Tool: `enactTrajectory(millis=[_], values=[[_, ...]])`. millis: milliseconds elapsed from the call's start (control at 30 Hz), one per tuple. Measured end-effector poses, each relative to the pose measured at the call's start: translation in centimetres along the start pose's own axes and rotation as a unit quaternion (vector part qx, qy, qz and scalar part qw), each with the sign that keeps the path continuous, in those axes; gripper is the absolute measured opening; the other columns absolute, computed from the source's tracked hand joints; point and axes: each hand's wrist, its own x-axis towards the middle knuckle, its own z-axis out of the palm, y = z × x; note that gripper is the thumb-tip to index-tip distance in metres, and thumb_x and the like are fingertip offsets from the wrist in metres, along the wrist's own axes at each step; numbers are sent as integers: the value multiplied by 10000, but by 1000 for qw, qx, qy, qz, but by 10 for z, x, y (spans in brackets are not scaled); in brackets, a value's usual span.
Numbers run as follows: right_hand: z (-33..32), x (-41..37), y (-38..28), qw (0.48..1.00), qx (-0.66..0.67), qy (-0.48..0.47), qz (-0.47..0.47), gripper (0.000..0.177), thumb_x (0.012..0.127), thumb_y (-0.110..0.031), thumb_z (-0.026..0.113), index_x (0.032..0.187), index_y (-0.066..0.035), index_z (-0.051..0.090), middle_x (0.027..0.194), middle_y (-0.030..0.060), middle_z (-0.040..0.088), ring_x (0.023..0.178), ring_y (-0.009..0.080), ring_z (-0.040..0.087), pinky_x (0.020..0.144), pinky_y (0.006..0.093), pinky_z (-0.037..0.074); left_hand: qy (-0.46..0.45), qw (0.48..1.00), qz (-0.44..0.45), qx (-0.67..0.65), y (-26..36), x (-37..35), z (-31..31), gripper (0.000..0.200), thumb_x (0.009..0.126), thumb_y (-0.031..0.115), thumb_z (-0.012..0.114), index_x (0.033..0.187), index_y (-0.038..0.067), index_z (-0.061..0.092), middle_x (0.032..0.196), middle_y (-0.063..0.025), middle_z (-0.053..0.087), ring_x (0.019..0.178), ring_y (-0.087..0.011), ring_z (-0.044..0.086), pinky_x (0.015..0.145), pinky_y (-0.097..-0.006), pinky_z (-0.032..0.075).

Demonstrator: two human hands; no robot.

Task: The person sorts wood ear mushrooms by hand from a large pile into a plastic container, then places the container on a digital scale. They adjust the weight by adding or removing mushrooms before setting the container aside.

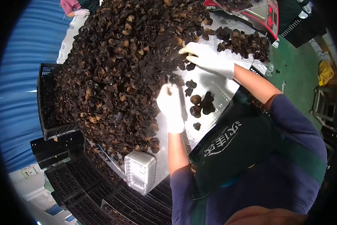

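A large heap of dark brown wood-ear-like fungus pieces (pixel 116 67) covers the metal table. My left hand (pixel 170 107), in a white glove, is at the heap's near edge with its fingers curled together; whatever lies between the fingertips is too small to make out. Farther right, my right hand (pixel 206 59), also gloved, reaches to the heap's edge, fingers slightly apart and touching dark pieces. Between and below the hands, several loose pieces (pixel 195 99) lie on a clear plastic tray (pixel 218 92).
A clear container of fungus (pixel 245 44) sits at the upper right, near a red scale (pixel 272 18). Stacked clear boxes (pixel 140 170) stand at the lower left. Black crates (pixel 59 132) line the far left. Another person's gloved hand (pixel 82 13) is at the top left.
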Motion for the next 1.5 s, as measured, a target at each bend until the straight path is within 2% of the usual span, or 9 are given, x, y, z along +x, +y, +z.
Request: enactTrajectory(millis=[67,200,500,667,833,1067,1200,1400,1500], values=[[-21,-6,-11,999,37,-9,-19,250,909,-107,576,1129,-15,652,1067,118,658,1018,251,628,889,343,494,-73,989,-53,-121,7,-29,8,140,869,158,625,912,33,668,763,-178,672,636,-288,646,658,-402,508],[-45,-6,-19,997,53,-50,24,212,915,-164,598,1074,-60,692,982,110,691,882,256,669,773,351,530,-224,920,312,-76,47,-88,30,233,833,60,647,1065,43,646,838,-149,637,733,-343,634,659,-422,513],[-22,-23,5,991,-78,-91,-51,251,885,-204,601,1087,-74,676,1005,103,671,922,273,653,819,374,516,-176,954,171,175,-66,-185,-56,136,867,67,650,983,100,714,868,-118,695,692,-290,671,640,-376,551],[28,10,-16,978,-131,-29,-159,644,787,-304,677,1397,-181,507,1428,181,423,1274,344,436,1026,455,381,-101,942,123,295,-131,-237,-60,176,842,88,668,1009,103,722,890,-114,703,731,-295,672,669,-379,552],[65,36,0,967,-205,-89,-123,377,811,-196,662,1183,-133,643,1270,76,574,1093,277,594,937,379,487,16,950,51,309,-140,-256,-49,214,832,101,695,1045,98,713,889,-116,689,742,-303,670,680,-383,548],[32,13,-18,998,28,47,-36,314,851,-187,698,1117,-30,643,1045,70,645,950,177,634,844,300,500,28,965,87,246,-155,-251,-22,95,874,126,653,952,85,687,837,-93,658,732,-282,637,661,-367,536],[-17,-35,-69,946,268,-100,151,328,857,-139,684,1150,-10,616,1048,76,616,925,146,597,824,293,492,-58,914,102,387,-148,-242,-29,101,859,187,666,823,105,618,733,-91,599,619,-272,601,577,-394,512],[-23,-101,-41,981,-105,-116,-116,442,752,-108,741,1179,-62,637,1071,88,660,949,242,662,803,320,533,84,946,194,246,-105,-237,-58,142,801,76,721,917,75,641,799,-83,660,656,-262,652,600,-363,538],[-17,-107,-53,977,-54,-155,-139,477,741,-145,778,1196,-84,648,1072,80,665,933,251,658,790,335,536,107,970,168,142,-62,-199,-59,153,775,-14,699,915,39,666,841,-128,673,708,-300,647,671,-392,527]])
